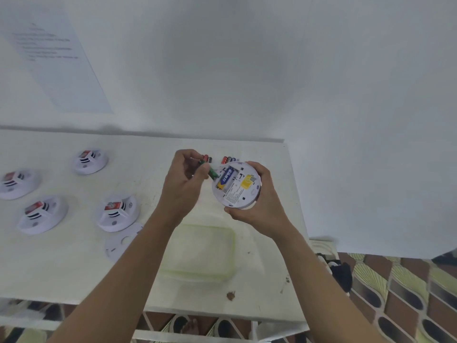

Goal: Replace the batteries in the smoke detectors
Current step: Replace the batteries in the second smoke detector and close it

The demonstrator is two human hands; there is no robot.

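Note:
My right hand (257,206) grips a white round smoke detector (238,191), back side up, above the white table (74,268). Its open battery bay holds a blue and yellow battery (225,179). My left hand (185,179) pinches a green battery (211,171) at the bay's left edge. Several loose batteries (227,159) lie on the table just behind the detector. Several other white smoke detectors (118,212) with red labels sit on the table to the left.
A flat white mounting plate (118,243) lies near my left forearm. A translucent shallow tray with a greenish rim (200,251) sits below my hands. A white wall with a printed sheet (57,58) rises behind the table. Patterned floor tiles (395,293) show at right.

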